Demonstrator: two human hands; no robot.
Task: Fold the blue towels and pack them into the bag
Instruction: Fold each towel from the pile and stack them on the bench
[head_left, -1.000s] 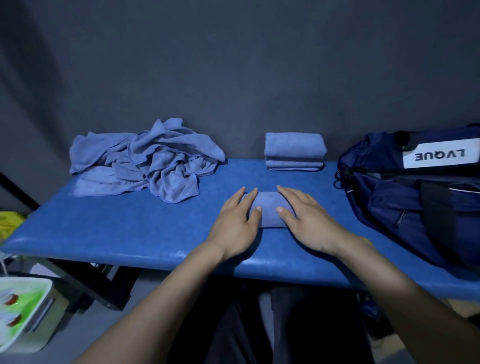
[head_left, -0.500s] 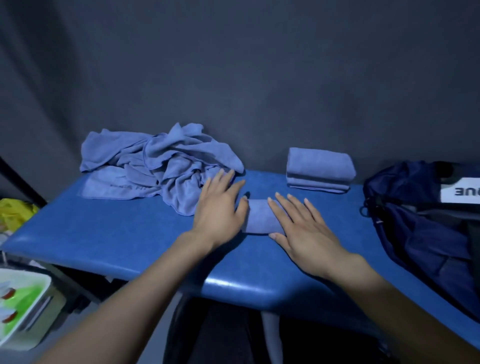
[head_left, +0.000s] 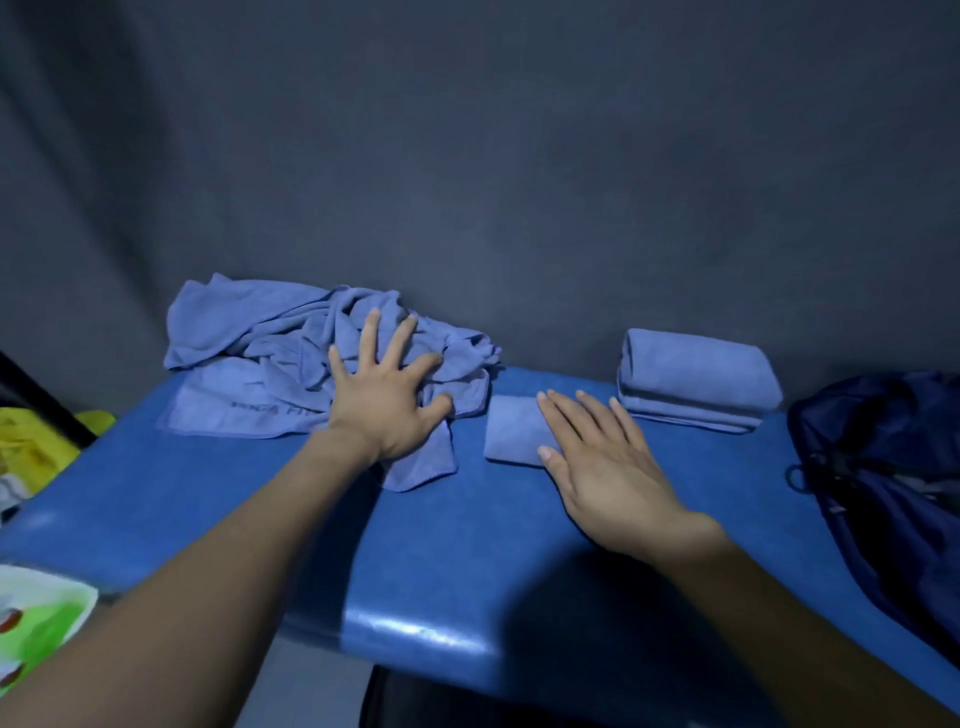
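Reaching away from the small folded towel (head_left: 511, 430), the left hand (head_left: 387, 400) now spreads open over the crumpled towel pile (head_left: 270, 353), gripping nothing yet. Beside it, the right hand (head_left: 605, 462) stays flat, fingertips on the folded towel's right side; the next fold seems about to begin, with the folded stack (head_left: 696, 376) beyond and the bag (head_left: 883, 467) farther right.

Faint dark lettering printed on the flat lower edge of the crumpled towel pile (head_left: 291, 358), left of centre in the frame. Partly legible only: something like "FIT" at the end, cut off where the left hand (head_left: 387, 400) lies over it; the first word too blurred to read. Nothing readable on the navy bag (head_left: 883, 467) at right edge.
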